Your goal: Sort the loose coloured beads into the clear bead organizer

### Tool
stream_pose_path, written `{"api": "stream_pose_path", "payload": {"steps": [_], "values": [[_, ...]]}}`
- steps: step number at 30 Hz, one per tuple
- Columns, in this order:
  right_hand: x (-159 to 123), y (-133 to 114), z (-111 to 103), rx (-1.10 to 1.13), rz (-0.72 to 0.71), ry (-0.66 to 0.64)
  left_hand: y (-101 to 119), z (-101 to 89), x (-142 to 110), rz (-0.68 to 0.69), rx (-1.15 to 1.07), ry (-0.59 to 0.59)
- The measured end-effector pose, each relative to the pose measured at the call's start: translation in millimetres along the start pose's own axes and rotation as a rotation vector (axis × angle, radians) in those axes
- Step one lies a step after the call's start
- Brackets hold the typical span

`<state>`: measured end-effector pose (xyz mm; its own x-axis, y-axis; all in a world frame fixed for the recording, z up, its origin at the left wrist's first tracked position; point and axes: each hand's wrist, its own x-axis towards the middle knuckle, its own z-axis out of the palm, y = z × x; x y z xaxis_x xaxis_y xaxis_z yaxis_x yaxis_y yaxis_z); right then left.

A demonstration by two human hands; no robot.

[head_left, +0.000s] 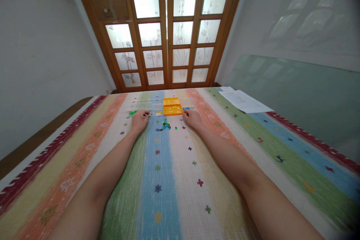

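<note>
An open orange box [173,113] stands at the far part of the table with its lid raised and small white pieces inside. My left hand [140,120] is closed in a pinch near a clear tray, between small green pieces [132,113] and yellow pieces [159,113]. What its fingertips hold is too small to tell. My right hand [192,117] is also pinched, at the orange box's lower right corner beside small blue pieces [188,108]. Whether it grips anything is unclear. Between the hands, nearer me, lies a cluster of small green, blue and dark pieces [165,124].
A striped, patterned cloth [168,180] covers the table. White papers [244,100] lie toward the back right. A pale green glass panel [295,86] leans along the right wall. Wooden doors with frosted panes [168,50] stand beyond the table.
</note>
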<state>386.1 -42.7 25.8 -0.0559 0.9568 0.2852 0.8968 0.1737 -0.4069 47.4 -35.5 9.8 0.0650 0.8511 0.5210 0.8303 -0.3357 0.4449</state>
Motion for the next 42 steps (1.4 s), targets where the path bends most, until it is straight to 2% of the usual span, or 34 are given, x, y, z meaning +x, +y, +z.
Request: {"api": "stream_pose_path", "payload": {"steps": [19,32,42], "values": [[-10,-11,-17,0.02,0.004,-0.021,6,-1.6,-1,-0.039,-0.02,-0.039],[1,2,2,-0.005,0.001,0.008,8,-0.7,-1,-0.022,-0.01,-0.042],[-3,-2,-4,0.02,-0.001,-0.006,11,-2.0,-3,-0.003,-0.026,-0.062]]}}
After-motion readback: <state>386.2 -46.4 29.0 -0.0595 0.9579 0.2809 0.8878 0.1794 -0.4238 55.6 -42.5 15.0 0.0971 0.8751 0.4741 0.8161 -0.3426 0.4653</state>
